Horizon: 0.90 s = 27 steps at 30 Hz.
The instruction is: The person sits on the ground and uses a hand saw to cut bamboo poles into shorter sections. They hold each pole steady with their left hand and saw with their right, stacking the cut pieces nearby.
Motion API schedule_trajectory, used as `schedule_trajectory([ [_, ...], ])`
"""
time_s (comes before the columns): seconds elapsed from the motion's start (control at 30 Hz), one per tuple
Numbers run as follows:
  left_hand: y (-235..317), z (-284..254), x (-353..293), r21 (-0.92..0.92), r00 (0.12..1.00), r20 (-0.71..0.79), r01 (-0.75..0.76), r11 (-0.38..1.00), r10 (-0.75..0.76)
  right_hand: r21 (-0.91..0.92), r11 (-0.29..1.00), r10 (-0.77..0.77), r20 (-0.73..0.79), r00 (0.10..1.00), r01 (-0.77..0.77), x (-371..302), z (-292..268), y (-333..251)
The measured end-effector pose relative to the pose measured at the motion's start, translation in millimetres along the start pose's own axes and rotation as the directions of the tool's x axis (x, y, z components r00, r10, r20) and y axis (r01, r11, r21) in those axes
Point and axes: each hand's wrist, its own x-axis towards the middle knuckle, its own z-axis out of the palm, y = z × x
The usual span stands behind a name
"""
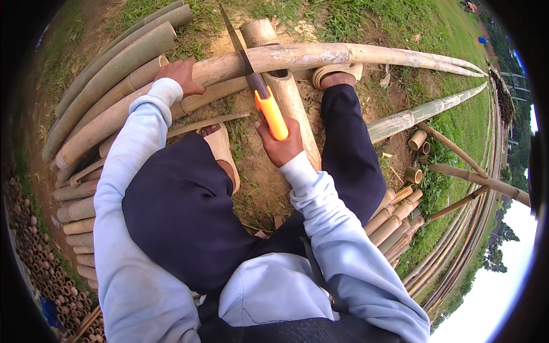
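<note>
- Outdoors: worn grass and bare dirt [260,183], with long bamboo poles lying all round and cut stubs stacked at the left edge.
- Right hand [281,144] is gripping, fingers closed, the orange handle of a hand saw with a dark steel blade [251,71].
- Blade is crossing a long pale curved bamboo pole [320,56], which is resting across a thick upright-looking bamboo log [289,94].
- Left hand [182,75] is pressing down on the same pole, left of the blade; fingers curled over it.
- A sandalled foot [338,74] is bracing the pole just right of the log.
</note>
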Motion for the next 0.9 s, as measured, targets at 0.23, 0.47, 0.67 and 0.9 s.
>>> schedule_trajectory([
  [0.23, -14.8, 18.6, -4.0, 0.031, 0.997, -0.074, 0.002, 1.000, 0.000, -0.003, 0.976, 0.217, 0.084, 0.973, -0.217, -164.0, -67.5, -11.0],
  [0.47, -7.9, 16.9, -0.2, 0.033, 0.998, 0.047, 0.033, 0.999, -0.034, -0.088, 0.984, 0.164, 0.120, 0.979, -0.155, -116.0, -51.2, -13.4],
  [0.67, -10.3, 4.5, -2.6, 0.014, 0.999, -0.037, -0.011, 1.000, 0.011, 0.033, 0.999, 0.022, 0.011, 1.000, -0.023, -10.0, 2.4, 20.0],
  [0.9, -12.7, 17.3, -7.5, 0.026, 1.000, -0.001, 0.028, 0.999, -0.028, -0.094, 0.982, 0.173, 0.094, 0.980, -0.164, -192.1, -85.2, -27.0],
])
